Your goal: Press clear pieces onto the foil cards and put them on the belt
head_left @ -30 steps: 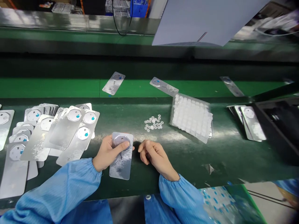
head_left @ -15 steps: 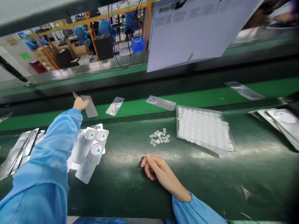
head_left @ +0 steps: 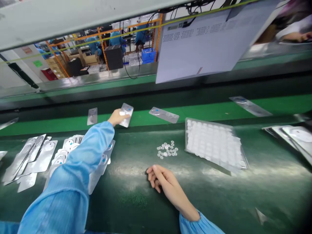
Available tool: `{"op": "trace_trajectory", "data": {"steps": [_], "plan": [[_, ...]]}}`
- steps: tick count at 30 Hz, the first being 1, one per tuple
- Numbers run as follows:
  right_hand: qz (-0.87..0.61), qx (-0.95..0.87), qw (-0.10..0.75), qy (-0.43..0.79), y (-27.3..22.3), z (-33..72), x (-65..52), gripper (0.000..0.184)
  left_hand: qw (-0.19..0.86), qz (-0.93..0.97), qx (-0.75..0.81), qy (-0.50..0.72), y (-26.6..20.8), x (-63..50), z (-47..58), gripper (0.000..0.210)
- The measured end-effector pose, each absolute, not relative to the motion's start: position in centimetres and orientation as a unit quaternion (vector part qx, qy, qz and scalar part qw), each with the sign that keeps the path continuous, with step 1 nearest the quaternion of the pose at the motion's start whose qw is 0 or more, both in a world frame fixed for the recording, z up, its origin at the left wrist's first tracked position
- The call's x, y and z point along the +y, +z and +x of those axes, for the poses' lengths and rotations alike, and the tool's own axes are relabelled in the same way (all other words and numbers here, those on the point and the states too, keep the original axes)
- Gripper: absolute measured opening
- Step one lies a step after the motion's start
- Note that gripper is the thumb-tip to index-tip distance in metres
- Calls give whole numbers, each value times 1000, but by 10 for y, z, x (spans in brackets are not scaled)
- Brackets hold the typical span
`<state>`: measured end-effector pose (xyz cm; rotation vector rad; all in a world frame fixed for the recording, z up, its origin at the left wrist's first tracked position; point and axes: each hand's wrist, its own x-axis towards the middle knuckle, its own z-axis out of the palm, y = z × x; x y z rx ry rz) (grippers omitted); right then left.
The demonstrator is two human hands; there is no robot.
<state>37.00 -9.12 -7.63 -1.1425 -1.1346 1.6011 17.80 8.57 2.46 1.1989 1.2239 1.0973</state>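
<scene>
At the green strip, my left hand (head_left: 117, 117) is closed on the lower left edge of a flat silvery plate (head_left: 127, 121) with a round dial and a blue dot. A second such plate (head_left: 92, 116) lies to its left, and another plate (head_left: 165, 115) lies to its right. My right hand (head_left: 165, 183) rests on the dark green work surface, fingers loosely curled and slightly apart, with nothing visible in them. Just beyond it lie several small whitish discs (head_left: 167, 150). Under my left sleeve, more dial plates (head_left: 97, 174) are partly hidden.
A clear tray (head_left: 186, 135) packed with white pieces stands right of the discs. Stacked plates lie at the left (head_left: 47, 156) and far right (head_left: 301, 135). A large pale panel (head_left: 195, 52) hangs beyond the green strip (head_left: 202, 110). Co-workers in blue are in the background.
My left hand has left the leftmost plate on the strip, moved right, and taken hold of the neighbouring plate. My right hand stays in place. The view has shifted slightly.
</scene>
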Motion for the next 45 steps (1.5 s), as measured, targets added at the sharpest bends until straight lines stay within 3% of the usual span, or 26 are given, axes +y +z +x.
{"op": "trace_trajectory", "data": {"steps": [4, 7, 9, 15, 22, 26, 29, 32, 37, 45], "plan": [[-459, -454, 470, 602, -75, 365, -93, 61, 596, 512, 486, 381, -9, 21, 191, 39], [-438, -513, 422, 606, -73, 358, -99, 48, 651, 476, 474, 354, -36, -32, 192, 44], [-443, -557, 376, 594, -71, 354, -103, 49, 682, 435, 473, 350, -44, -51, 189, 43], [-461, -595, 289, 592, -68, 350, -107, 49, 753, 274, 447, 397, -45, -50, 181, 38], [-482, -568, 317, 586, -70, 357, -110, 44, 741, 240, 474, 411, -44, -55, 186, 31], [-551, -545, 431, 462, -60, 366, -110, 40, 725, 252, 486, 419, -44, -59, 188, 35], [-573, -597, 462, 319, -44, 367, -104, 27, 721, 263, 486, 418, -43, -61, 189, 36], [-526, -695, 444, 209, -32, 360, -93, 17, 721, 282, 479, 413, -43, -63, 189, 36], [-488, -784, 375, 81, -34, 345, -79, 26, 672, 363, 466, 447, -46, -65, 187, 33], [-481, -800, 358, 12, -43, 345, -78, 28, 669, 392, 452, 440, -47, -65, 186, 33]]}}
